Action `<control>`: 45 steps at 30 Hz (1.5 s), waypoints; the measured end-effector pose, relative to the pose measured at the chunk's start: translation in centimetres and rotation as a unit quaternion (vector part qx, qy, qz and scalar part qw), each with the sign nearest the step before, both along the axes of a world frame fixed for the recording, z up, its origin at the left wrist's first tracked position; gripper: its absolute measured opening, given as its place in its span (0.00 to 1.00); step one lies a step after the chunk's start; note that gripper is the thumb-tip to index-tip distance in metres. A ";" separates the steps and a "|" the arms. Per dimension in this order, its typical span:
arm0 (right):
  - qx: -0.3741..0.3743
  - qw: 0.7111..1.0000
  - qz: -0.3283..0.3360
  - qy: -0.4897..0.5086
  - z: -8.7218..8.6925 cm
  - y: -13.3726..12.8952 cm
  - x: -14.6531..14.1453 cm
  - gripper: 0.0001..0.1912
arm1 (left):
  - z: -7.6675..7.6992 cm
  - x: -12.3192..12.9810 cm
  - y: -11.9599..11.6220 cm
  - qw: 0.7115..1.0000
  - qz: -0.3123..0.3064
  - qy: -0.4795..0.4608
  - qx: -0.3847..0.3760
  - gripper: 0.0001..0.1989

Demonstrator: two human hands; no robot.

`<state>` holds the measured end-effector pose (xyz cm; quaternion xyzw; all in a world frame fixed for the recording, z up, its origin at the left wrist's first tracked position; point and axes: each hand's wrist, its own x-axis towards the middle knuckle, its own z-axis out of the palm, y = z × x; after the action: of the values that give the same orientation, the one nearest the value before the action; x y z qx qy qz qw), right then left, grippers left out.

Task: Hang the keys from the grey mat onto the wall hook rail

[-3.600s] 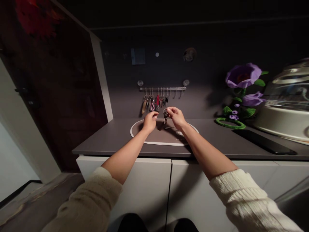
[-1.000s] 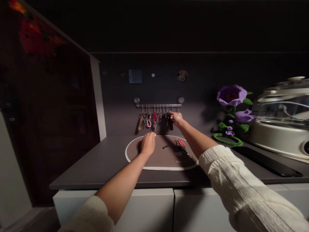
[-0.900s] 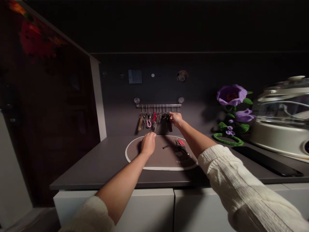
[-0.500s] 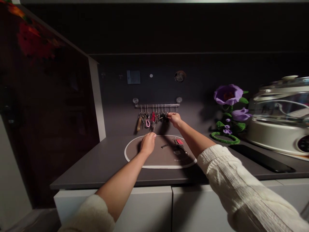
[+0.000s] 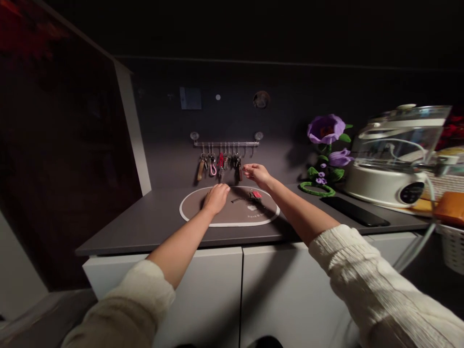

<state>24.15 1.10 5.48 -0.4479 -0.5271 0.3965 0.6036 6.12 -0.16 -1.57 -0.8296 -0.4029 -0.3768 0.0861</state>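
Observation:
Several bunches of keys (image 5: 221, 162) hang from hooks on a clear rail (image 5: 227, 143) on the back wall. Among them are a tan strap (image 5: 200, 170), a pink loop (image 5: 212, 169) and a dark fob (image 5: 239, 173) at the right end. Just right of that fob is my right hand (image 5: 258, 175), its fingers stretched out and holding nothing visible. My left hand (image 5: 216, 198) hovers low over the oval mat (image 5: 192, 208) with fingers curled; whatever may be in them is hidden. Keys with a red tag (image 5: 255, 194) lie on the mat between the hands.
On the right stand a purple knitted flower (image 5: 326, 129) with a green base, a black phone (image 5: 357, 211) lying flat, and a white appliance (image 5: 377, 183) with a transparent lid. A white basket (image 5: 453, 246) is at the far right. White cupboard doors (image 5: 203, 290) are below.
My right hand has come off the keys at the rail's right end, and a dark fob now hangs there. My left hand stays over the mat. The view has turned right and down.

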 end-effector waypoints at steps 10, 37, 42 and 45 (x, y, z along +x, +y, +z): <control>0.025 0.988 0.014 -0.151 -5.0 -4.0 2.7 0.07 | 0.0 0.3 -0.7 0.999 -0.042 0.028 -0.013 0.14; 0.028 0.959 -0.039 -0.278 -5.9 -5.0 3.5 0.12 | 0.0 0.6 -1.2 0.993 -0.098 0.039 -0.046 0.10; 0.031 0.981 0.009 -0.190 -5.7 -5.1 2.7 0.15 | 0.2 1.1 -1.5 0.994 -0.093 0.030 -0.052 0.10; 0.053 0.985 0.033 -0.158 -5.7 -5.2 2.3 0.16 | 0.2 1.4 -1.7 0.995 -0.090 0.023 -0.047 0.11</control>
<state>26.40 -4.09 -0.21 -0.4548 -0.6505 0.3120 0.5223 7.47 -1.81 -1.39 -0.8741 -0.3417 -0.3447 0.0214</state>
